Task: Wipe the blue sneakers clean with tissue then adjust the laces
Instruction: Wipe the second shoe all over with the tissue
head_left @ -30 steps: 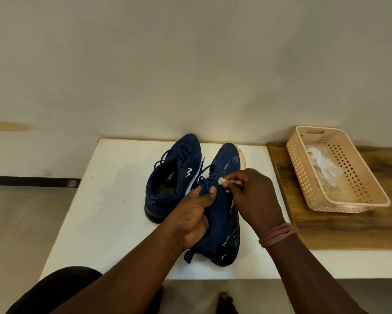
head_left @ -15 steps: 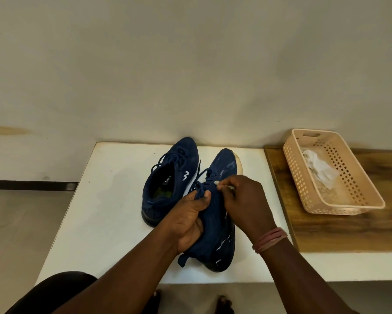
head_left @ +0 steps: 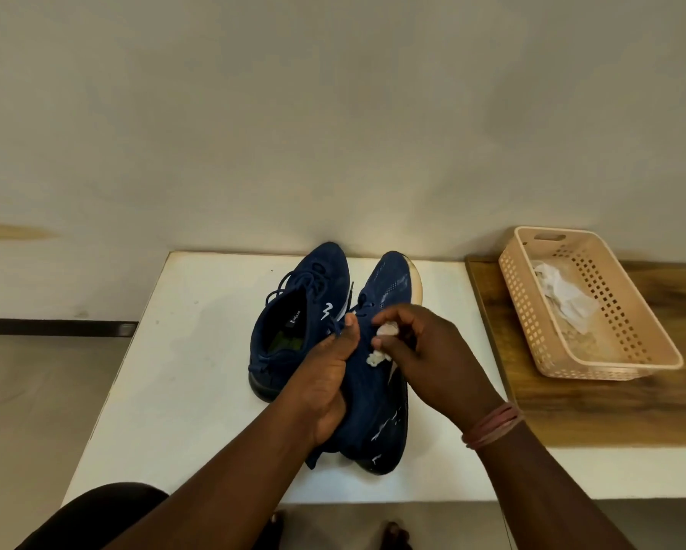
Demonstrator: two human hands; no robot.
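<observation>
White table (head_left: 198, 391) stands against a plain wall (head_left: 333, 113). To its right, a wooden top (head_left: 611, 422) carries a perforated beige basket (head_left: 611, 363) holding crumpled white paper (head_left: 563, 299). Grey floor (head_left: 36, 410) lies left.

White table (head_left: 198, 391): two blue sneakers. Right sneaker (head_left: 377, 391), tilted on its side, gripped at the collar by left hand (head_left: 325, 385); right hand (head_left: 428, 351) pinches wadded tissue (head_left: 381, 345) against its upper. Left sneaker (head_left: 305, 311) upright beside it. Peach basket (head_left: 595, 351) right of table, holding crumpled tissue (head_left: 563, 297).
</observation>
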